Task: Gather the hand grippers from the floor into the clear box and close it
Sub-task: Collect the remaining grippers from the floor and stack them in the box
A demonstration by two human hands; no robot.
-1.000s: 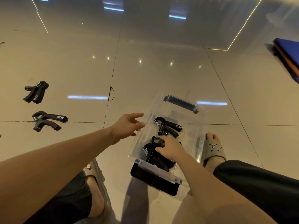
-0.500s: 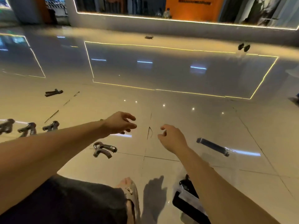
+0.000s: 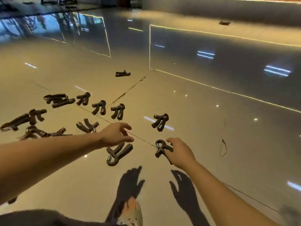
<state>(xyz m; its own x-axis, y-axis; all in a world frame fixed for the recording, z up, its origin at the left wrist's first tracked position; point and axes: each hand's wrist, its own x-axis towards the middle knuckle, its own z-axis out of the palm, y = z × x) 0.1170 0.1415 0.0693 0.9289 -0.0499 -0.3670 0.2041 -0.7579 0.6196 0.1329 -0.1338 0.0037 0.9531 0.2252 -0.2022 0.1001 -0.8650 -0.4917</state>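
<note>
Several black hand grippers lie scattered on the glossy tiled floor. My right hand (image 3: 181, 153) curls its fingers round one hand gripper (image 3: 160, 146) near the middle. My left hand (image 3: 116, 135) hovers with relaxed fingers just above another hand gripper (image 3: 118, 154), apart from it. A third hand gripper (image 3: 160, 122) lies a little beyond both hands. The clear box is out of view.
More hand grippers sit in a loose row (image 3: 99, 107) and in a cluster at the left (image 3: 22, 119); one lies farther off (image 3: 123, 73). My sandalled foot (image 3: 132, 213) is at the bottom edge. A thin dark loop (image 3: 223, 147) lies on the tiles at the right.
My view has swung left from the clear box to the scattered hand grippers. Both hands left the box and reached forward; my right hand has come down on a hand gripper.
</note>
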